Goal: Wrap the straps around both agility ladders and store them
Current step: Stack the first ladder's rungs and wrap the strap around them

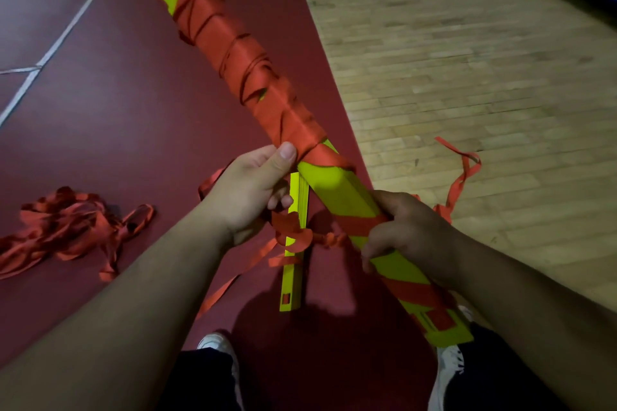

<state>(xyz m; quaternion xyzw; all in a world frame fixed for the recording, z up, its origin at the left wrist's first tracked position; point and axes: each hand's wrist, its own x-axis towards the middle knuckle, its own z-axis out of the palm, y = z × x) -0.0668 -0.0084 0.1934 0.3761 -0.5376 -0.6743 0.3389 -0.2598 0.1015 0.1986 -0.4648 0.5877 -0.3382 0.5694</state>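
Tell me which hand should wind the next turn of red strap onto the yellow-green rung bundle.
Likely the right hand: the loose red strap tail trails beside it, while the left hand has its thumb pinning the last turn on the yellow-green rung bundle.

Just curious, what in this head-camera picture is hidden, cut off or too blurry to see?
All in the head view:
- Part of the yellow-green ladder bundle wrapped in red strap: covered by the right hand.
- That bundle's far end: blurred.
- Top of the second yellow-green rung stack: behind the left hand.
- The loose red strap heap: cut off by the left edge.
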